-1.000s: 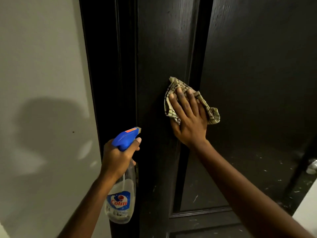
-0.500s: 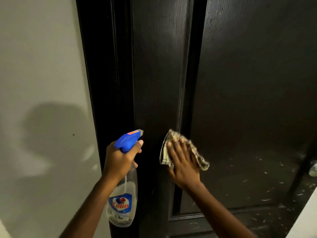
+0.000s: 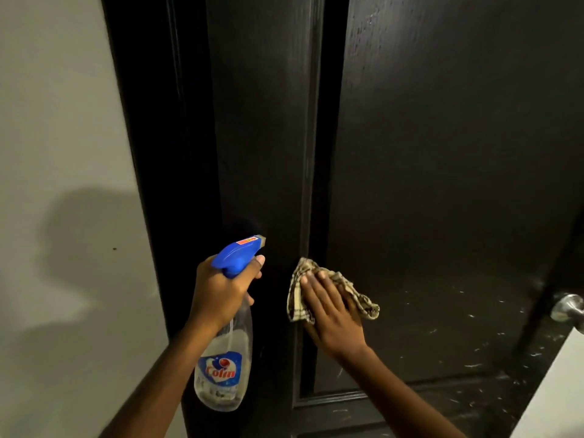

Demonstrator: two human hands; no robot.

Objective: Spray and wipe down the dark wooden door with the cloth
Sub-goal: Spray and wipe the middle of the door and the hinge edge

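Observation:
The dark wooden door (image 3: 442,153) fills the middle and right of the view, with a recessed panel and raised stile. My right hand (image 3: 331,314) lies flat on a checked beige cloth (image 3: 298,298), pressing it against the door at the panel's left edge. My left hand (image 3: 221,292) grips the neck of a clear spray bottle (image 3: 224,368) with a blue trigger head (image 3: 237,252) and a blue "Colin" label. Its nozzle points at the door stile, just left of the cloth. White specks and streaks dot the lower right of the door panel.
A pale wall (image 3: 63,153) stands to the left of the dark door frame (image 3: 151,153). A metal door knob (image 3: 567,308) shows at the right edge. A white surface (image 3: 556,396) cuts across the bottom right corner.
My right hand slid the cloth down the door from mid-height to a lower spot, then held about there. My left hand with the bottle stayed nearly still.

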